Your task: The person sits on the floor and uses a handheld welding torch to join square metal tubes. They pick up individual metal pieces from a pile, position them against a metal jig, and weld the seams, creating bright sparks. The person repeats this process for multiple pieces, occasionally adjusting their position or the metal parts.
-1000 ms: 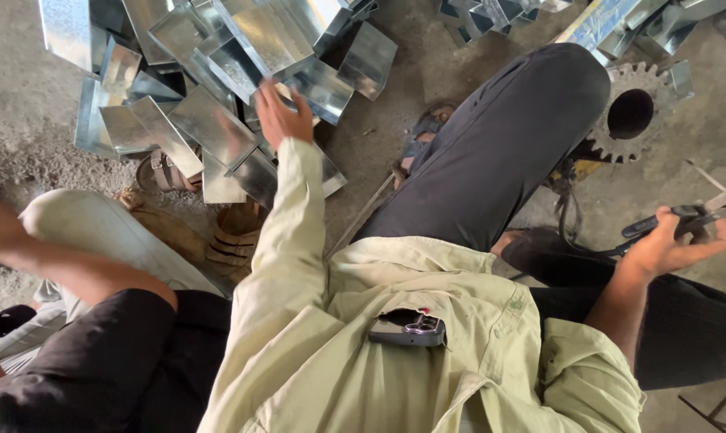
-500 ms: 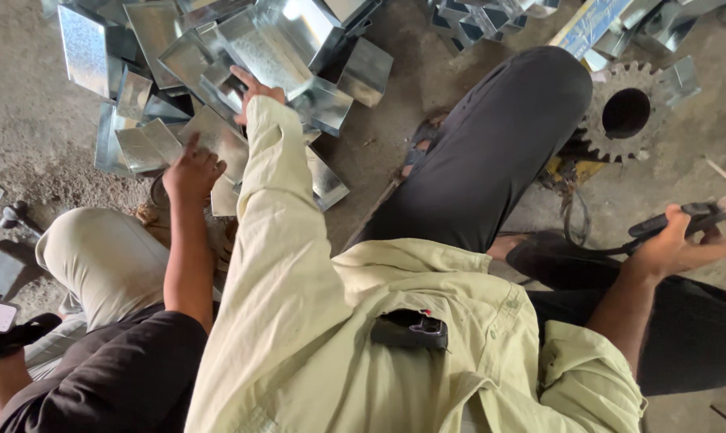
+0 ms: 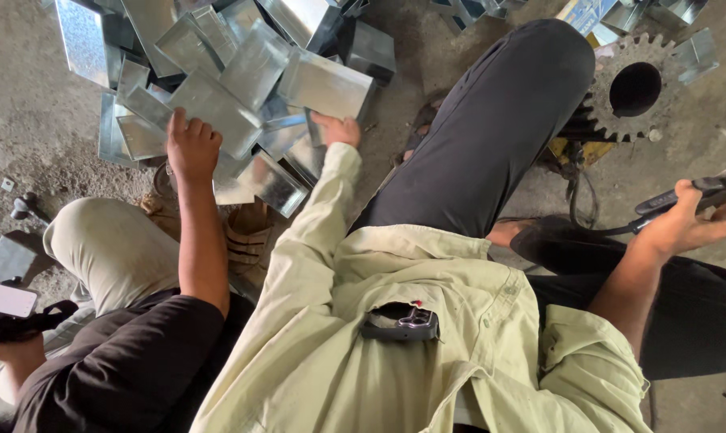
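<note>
A heap of bent metal sheets (image 3: 243,88) covers the floor ahead. The left hand (image 3: 336,130) grips 1 sheet's edge (a co-worker's hand (image 3: 191,148) rests just beside). The right hand (image 3: 684,224) clasps a dark-handled tool (image 3: 684,196).

Left hand (image 3: 339,128) stretched far forward, fingers curled down, right hand (image 3: 684,223) out to the side, fingers closed.

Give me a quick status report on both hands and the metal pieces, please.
Left hand on a folded metal piece in the pile. Right hand grips a black-handled tool. Co-worker's hand also on the pile.
</note>
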